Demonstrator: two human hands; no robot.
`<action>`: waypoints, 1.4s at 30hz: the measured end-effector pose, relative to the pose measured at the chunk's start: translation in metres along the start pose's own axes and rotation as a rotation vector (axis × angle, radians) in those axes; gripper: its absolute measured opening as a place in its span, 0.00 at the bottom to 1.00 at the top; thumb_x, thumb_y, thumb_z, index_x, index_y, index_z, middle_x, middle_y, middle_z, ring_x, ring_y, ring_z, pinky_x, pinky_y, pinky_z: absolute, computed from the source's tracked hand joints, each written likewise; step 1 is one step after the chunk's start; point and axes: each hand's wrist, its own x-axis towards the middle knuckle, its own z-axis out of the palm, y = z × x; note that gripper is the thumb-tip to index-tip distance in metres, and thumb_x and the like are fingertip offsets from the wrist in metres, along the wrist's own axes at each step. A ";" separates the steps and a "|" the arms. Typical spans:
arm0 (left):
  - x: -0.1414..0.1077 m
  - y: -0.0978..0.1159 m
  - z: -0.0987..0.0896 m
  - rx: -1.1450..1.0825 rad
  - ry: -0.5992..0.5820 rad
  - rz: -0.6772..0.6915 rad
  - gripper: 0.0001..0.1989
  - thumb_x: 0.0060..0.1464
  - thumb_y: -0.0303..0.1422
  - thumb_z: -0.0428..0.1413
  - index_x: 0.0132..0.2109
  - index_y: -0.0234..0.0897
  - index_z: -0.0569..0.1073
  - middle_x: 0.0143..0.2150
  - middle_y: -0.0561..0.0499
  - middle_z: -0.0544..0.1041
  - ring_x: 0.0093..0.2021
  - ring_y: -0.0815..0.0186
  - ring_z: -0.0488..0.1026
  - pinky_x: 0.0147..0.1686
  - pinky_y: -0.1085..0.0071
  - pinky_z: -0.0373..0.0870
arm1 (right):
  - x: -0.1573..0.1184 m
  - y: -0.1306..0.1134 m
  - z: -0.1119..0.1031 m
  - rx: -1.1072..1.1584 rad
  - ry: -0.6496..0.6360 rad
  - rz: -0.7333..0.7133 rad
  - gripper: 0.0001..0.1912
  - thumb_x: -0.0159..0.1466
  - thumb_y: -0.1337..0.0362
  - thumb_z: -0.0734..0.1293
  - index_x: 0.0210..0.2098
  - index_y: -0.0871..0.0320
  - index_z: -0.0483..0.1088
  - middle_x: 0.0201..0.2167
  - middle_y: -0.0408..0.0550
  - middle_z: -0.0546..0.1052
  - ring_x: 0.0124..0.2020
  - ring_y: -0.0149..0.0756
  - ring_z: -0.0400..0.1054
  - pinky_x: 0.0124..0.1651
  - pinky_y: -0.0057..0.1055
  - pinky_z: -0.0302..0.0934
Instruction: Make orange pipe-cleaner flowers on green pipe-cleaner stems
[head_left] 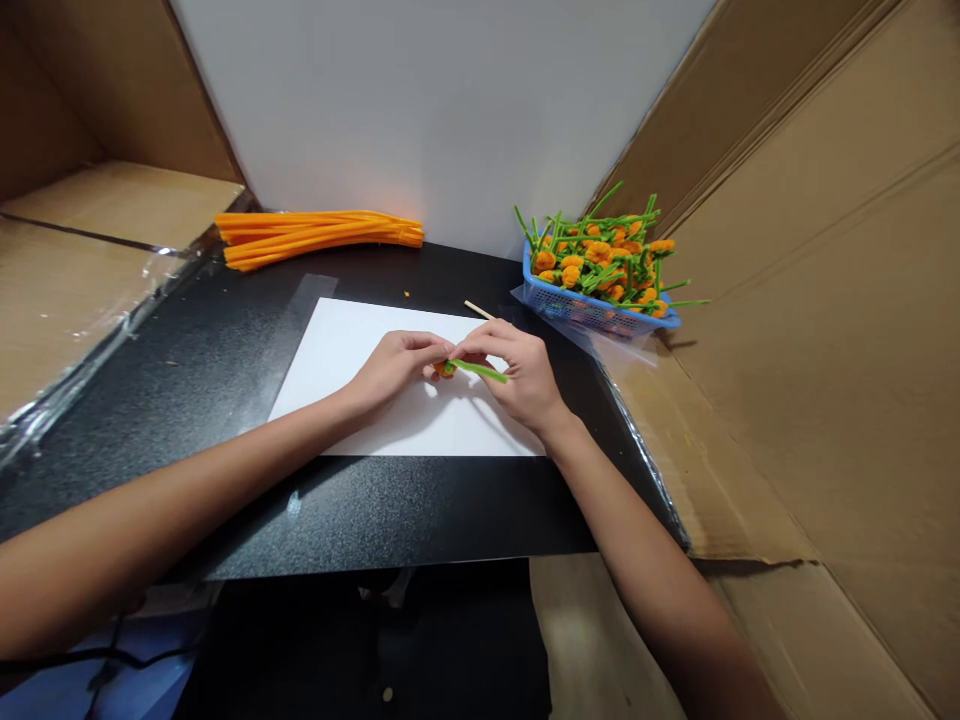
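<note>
Over a white sheet of paper (337, 340), my left hand (394, 370) pinches a small orange pipe-cleaner pumpkin (444, 370) between thumb and fingers. A green pipe-cleaner stem (480, 370) sticks out from it to the right. My right hand (521, 375) is closed at the stem's base, its fingertips meeting those of my left hand. Much of the pumpkin is hidden behind the fingers. Just beyond my right hand, a thin wooden stick (478, 309) lies with one end past the paper's top edge.
A blue basket (600, 308) heaped with orange and green pipe-cleaner pieces stands at the back right. At the back left lies a bundle of orange pipe cleaners (322, 238). Cardboard walls (832, 280) flank the black table (360, 520), and a white panel (450, 110) closes the back.
</note>
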 end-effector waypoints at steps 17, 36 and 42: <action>0.002 0.010 -0.006 0.059 -0.202 -0.099 0.15 0.52 0.43 0.61 0.28 0.36 0.80 0.28 0.45 0.77 0.28 0.65 0.71 0.30 0.69 0.68 | 0.001 -0.002 -0.005 -0.175 -0.176 -0.119 0.06 0.66 0.70 0.64 0.40 0.55 0.71 0.39 0.48 0.70 0.42 0.41 0.64 0.47 0.39 0.60; 0.000 0.003 0.001 0.016 0.005 0.010 0.09 0.47 0.36 0.66 0.34 0.36 0.82 0.31 0.48 0.79 0.31 0.66 0.73 0.37 0.67 0.70 | -0.003 0.001 0.004 -0.198 0.032 -0.008 0.03 0.63 0.67 0.66 0.34 0.55 0.73 0.33 0.47 0.76 0.35 0.38 0.67 0.39 0.37 0.63; -0.002 0.012 0.005 -0.089 0.020 -0.003 0.07 0.47 0.32 0.64 0.36 0.35 0.82 0.33 0.47 0.80 0.32 0.66 0.74 0.39 0.66 0.70 | 0.000 -0.001 0.005 -0.040 0.126 0.049 0.02 0.62 0.66 0.69 0.32 0.55 0.75 0.32 0.44 0.78 0.30 0.34 0.68 0.34 0.33 0.63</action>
